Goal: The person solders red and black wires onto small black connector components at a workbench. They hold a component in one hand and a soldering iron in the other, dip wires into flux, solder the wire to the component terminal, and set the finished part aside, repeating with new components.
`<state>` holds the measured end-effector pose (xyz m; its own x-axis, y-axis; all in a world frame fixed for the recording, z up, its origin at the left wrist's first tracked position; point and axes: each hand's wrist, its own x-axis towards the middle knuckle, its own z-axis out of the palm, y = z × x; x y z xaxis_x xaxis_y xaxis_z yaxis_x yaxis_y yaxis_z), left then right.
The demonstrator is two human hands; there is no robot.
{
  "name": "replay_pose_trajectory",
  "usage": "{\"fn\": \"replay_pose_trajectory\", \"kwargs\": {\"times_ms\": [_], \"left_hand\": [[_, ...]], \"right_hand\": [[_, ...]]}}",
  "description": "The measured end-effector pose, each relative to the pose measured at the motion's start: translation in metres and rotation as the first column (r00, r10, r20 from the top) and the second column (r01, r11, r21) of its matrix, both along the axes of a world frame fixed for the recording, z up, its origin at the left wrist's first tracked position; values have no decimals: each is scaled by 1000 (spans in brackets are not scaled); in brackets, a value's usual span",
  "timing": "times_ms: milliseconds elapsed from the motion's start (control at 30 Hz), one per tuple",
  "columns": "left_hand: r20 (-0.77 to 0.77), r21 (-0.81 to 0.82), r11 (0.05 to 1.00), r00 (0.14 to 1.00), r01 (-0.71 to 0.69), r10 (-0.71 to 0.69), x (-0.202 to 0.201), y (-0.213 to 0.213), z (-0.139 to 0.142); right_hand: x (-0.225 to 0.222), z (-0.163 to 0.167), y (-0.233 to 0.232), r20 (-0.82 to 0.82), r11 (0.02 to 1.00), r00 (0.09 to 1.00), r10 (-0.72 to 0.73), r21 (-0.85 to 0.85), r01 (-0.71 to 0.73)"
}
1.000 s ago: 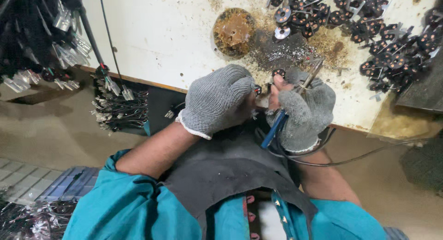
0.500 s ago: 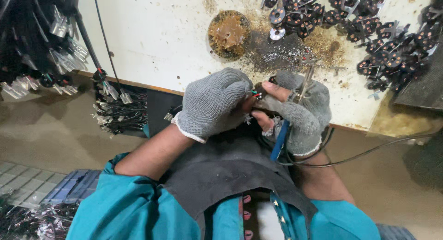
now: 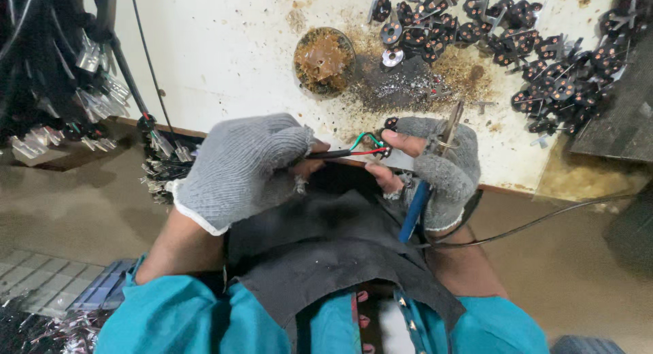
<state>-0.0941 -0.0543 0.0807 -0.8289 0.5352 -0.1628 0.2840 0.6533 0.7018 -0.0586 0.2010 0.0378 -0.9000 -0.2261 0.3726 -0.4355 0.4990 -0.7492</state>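
Grey knit covered both hands: a black cable [image 3: 333, 154] was pinched by the left hand [image 3: 241, 169], while its red and green cores were pressed to a small black plug part [image 3: 386, 150] by the right hand [image 3: 435, 167], which also gripped a blue-handled iron [image 3: 416, 208]. Judged mid-soldering; steady alignment seemed needed next. A round rusty tin [image 3: 324, 60] held brown residue.

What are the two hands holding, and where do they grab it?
The left hand grips a black cable just behind its coloured wires. The right hand pinches the small black plug piece and holds a blue-handled soldering iron mid-shaft.
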Motion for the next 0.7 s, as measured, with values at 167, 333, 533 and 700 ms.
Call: {"fn": "replay_pose_trajectory", "kwargs": {"times_ms": [167, 333, 533, 700], "left_hand": [[-692, -166, 982, 720, -87, -53, -50, 17, 28], [-496, 268, 961, 864, 63, 82, -42, 60, 27], [-357, 383, 923, 928, 41, 107, 9, 26, -40], [-820, -172, 746, 513, -643, 253, -20, -112, -60]], "right_hand": [[3, 2, -6, -33, 993, 993, -116, -36, 115], [0, 0, -10, 24, 979, 996, -84, 187, 78], [7, -6, -12, -7, 953, 991, -131, 275, 128], [6, -17, -8, -23, 931, 983, -183, 318, 181]]}}
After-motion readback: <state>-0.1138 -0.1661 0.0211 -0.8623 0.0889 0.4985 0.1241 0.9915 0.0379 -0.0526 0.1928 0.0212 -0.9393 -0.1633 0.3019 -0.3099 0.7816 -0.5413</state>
